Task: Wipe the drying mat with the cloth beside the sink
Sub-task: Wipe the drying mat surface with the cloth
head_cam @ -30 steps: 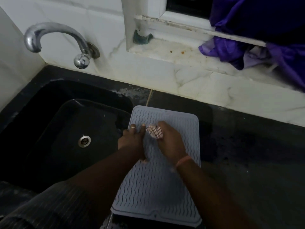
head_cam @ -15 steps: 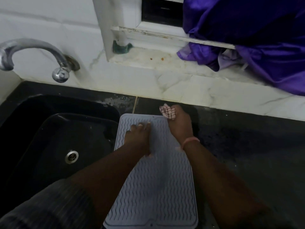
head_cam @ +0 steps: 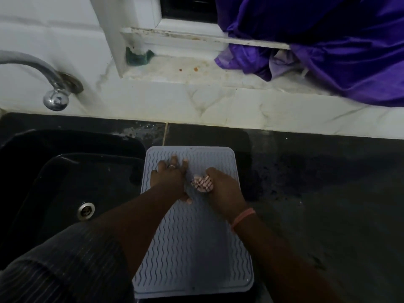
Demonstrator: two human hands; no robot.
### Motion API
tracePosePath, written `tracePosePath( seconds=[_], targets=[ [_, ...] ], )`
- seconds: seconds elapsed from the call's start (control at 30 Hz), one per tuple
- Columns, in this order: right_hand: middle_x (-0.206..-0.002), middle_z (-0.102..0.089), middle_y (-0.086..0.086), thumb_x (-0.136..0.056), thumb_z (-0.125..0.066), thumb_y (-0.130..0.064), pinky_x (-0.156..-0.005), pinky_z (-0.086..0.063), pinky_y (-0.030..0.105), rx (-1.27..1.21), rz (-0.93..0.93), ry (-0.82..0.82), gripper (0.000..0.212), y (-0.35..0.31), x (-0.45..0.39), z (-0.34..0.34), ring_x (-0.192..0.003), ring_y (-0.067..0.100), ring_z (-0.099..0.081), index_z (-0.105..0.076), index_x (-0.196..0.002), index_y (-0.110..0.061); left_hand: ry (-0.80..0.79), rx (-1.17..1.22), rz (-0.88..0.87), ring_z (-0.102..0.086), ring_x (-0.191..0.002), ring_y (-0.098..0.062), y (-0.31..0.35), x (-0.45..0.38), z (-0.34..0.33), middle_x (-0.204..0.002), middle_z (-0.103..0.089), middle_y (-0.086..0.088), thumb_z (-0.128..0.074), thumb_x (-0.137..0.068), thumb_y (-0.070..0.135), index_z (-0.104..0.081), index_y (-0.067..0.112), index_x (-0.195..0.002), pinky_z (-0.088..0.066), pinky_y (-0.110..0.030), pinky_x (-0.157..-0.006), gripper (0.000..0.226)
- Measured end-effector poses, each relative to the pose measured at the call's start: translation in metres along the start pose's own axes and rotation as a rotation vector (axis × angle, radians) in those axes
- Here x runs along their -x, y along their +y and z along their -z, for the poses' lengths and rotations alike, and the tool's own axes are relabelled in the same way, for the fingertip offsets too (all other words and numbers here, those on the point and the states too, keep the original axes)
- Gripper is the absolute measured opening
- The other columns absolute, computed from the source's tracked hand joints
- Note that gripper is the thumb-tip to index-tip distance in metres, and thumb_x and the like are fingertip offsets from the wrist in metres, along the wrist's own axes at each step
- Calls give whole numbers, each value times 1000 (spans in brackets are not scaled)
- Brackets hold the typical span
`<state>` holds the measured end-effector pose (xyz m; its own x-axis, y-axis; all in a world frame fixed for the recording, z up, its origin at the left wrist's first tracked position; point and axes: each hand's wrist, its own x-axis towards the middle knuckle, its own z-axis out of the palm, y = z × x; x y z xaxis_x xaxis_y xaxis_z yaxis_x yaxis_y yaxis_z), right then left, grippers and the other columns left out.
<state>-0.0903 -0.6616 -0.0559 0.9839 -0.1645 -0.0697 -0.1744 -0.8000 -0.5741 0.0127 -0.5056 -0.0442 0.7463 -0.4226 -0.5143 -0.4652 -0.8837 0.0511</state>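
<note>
two bare hands over a pale grey-blue rectangular silicone drying mat (head_cam: 196,237) with wavy ridges, laid flat on a dark stone countertop (head_cam: 328,204) just right of a black sink basin (head_cam: 54,182). left hand (head_cam: 169,180) spread flat on the mat's far left part, fingers straight and apart, pressing down, holding nothing; silver ring (head_cam: 172,166) on one finger. right hand (head_cam: 223,189) just beside it, fingers curled tight round a bunched white cloth with red-brown checks (head_cam: 202,183), cloth wad poking out on the thumb side and touching the mat surface in the upper middle. pink-orange band (head_cam: 242,217) round the right wrist. dark striped sleeve (head_cam: 65,263) at lower left, covering the left upper arm. mat's left long edge reaching just over the sink's rim; near short edge at the counter's front. round metal drain (head_cam: 86,211) in the basin floor. curved chrome tap (head_cam: 43,77) mounted on the white marble-look wall (head_cam: 153,101) above the sink, spout cut off at the left border. wet patches on the counter behind the sink corner. white window sill (head_cam: 185,71) above the wall ledge, with a small dark green scrubber (head_cam: 138,56) tucked in its left corner and a few orange specks beside. glossy purple fabric (head_cam: 328,40) heaped over the sill's right side, hanging down onto the ledge.
</note>
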Motion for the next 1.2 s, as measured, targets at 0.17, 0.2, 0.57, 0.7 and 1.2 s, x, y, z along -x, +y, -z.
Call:
tracePosePath(
  seconds=[0.17, 0.2, 0.57, 0.7, 1.2],
  targets=[
    [-99, -68, -6, -95, -66, -33, -77, -39, 20, -44, -20, 17, 12, -5, 66, -19, -92, 12, -64, -63, -102, -25, 21, 23, -19, -3, -151, -41, -1, 2, 0, -168, 9, -7, -81, -73, 53, 5, 32, -160, -27, -61, -116, 124],
    [-102, -71, -1, -93, -70, -27, -79, -40, 18, -42, -17, 19, 14, -6, 78, -23, -95, 16, -66, -67, -105, -20, 19, 23, -17, -3, -151, -41, -1, 3, -1, -168, 8, -7, -81, -73, 53, 5, 32, -160, -27, -62, -115, 124],
    [-99, -72, -2, -87, -73, -23, -82, -53, 32, -109, -137, -177, 13, -10, 82, 9, -94, 15, -67, -66, -96, -16, -27, 38, -2, 2, -152, -42, 1, 10, 8, -168, 13, -8, -83, -71, 56, 9, 30, -160, -25, -62, -116, 131],
    [-98, -61, -5, -91, -69, -16, -75, -54, 27, -143, -178, 70, 10, -13, 16, 28, -88, 10, -62, -64, -99, -18, 5, 42, -1, -1, -151, -42, 0, 5, 3, -168, 10, -7, -85, -65, 58, 6, 33, -159, -28, -61, -114, 133],
    [-126, -66, 19, -94, -70, -19, -105, -47, 42, 31, 5, 101, 49, 4, -71, -6, -117, 33, -63, -56, -137, -2, 10, 56, 19, 6, -152, -42, -3, -5, -2, -168, 15, -5, -84, -66, 60, 7, 37, -159, -24, -59, -116, 133]
  ],
)
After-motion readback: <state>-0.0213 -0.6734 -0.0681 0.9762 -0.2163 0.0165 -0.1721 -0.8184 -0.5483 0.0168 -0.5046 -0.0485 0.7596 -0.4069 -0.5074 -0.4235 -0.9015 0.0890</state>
